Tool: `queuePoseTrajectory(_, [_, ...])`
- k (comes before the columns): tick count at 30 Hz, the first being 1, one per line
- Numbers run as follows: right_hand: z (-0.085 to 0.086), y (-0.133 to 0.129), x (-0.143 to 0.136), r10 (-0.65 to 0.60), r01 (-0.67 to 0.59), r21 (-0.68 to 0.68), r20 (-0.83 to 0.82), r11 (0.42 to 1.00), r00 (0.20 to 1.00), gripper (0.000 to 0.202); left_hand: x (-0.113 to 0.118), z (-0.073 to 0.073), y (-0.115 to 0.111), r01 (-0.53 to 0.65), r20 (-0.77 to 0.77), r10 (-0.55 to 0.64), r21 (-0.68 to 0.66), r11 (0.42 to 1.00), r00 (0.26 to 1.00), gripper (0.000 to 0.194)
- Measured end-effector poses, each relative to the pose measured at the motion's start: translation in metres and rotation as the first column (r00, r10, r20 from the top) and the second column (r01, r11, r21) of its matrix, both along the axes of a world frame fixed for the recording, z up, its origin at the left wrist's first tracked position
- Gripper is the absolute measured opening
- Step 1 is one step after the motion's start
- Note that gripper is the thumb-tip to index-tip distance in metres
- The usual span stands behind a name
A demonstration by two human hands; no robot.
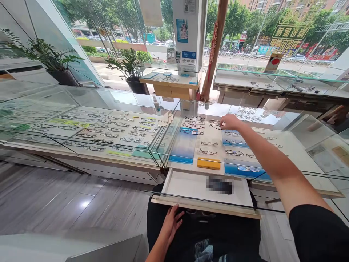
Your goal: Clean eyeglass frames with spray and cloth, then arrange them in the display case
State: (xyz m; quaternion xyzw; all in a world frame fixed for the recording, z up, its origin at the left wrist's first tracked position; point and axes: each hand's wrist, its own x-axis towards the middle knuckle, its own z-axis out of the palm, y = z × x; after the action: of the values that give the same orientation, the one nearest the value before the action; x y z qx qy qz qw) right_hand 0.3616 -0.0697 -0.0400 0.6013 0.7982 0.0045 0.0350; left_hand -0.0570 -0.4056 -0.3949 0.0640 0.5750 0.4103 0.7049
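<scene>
My right hand (229, 122) reaches over the glass display case, at a pair of glasses (215, 126) in the back row; its fingers are bent around the frame's right side. Beside that pair, more glasses (194, 125) lie in rows to the left. My left hand (172, 220) hangs at the front edge of the pulled-out white drawer (188, 182), fingers apart, holding nothing. A blurred dark object (219, 185) lies in the drawer. Nearer me in the case are a yellow case (208, 163) and a blue mat (181, 154).
To the left, another glass case (109, 136) holds many glasses. A small bottle (156, 103) and a beige cloth (167, 117) are by the join between the cases. Potted plants (133, 72), a brown post (214, 51) and further counters stand behind.
</scene>
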Motion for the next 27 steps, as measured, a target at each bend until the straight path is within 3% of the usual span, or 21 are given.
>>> queuePoseTrajectory(9, [-0.007, -0.007, -0.017, -0.064, 0.065, 0.091, -0.020, 0.994, 0.998, 0.022, 0.004, 0.009, 0.002, 0.001, -0.022, -0.002, -0.011, 1.000, 1.000, 0.031])
queuePoseTrajectory(14, [0.004, -0.030, -0.027, -0.077, 0.088, 0.127, -0.094, 0.988, 0.993, 0.023, 0.009, 0.018, 0.002, -0.025, -0.055, 0.023, -0.020, 0.999, 0.998, 0.024])
queuePoseTrajectory(17, [0.022, -0.061, -0.037, -0.007, 0.031, 0.130, -0.179, 0.991, 0.984, 0.022, 0.009, 0.018, 0.002, -0.016, -0.055, 0.014, -0.027, 1.000, 0.998, 0.023])
queuePoseTrajectory(20, [0.040, -0.107, -0.052, 0.125, -0.102, 0.093, -0.289, 0.990, 0.949, 0.019, 0.007, 0.016, 0.003, -0.001, -0.063, 0.000, -0.024, 1.000, 0.998, 0.025])
queuePoseTrajectory(22, [0.047, -0.143, -0.065, 0.235, -0.261, 0.022, -0.510, 0.965, 0.828, 0.015, 0.006, 0.015, 0.003, 0.004, -0.066, -0.006, -0.025, 1.000, 0.998, 0.025])
queuePoseTrajectory(24, [0.048, -0.179, -0.079, 0.240, -0.365, -0.085, -0.613, 0.927, 0.752, 0.012, 0.005, 0.013, 0.003, 0.006, -0.072, -0.008, -0.026, 1.000, 0.997, 0.024])
queuePoseTrajectory(27, [0.032, -0.223, -0.096, 0.164, -0.356, -0.235, -0.579, 0.905, 0.798, 0.012, 0.004, 0.012, 0.004, 0.015, -0.086, -0.018, -0.026, 1.000, 0.996, 0.024])
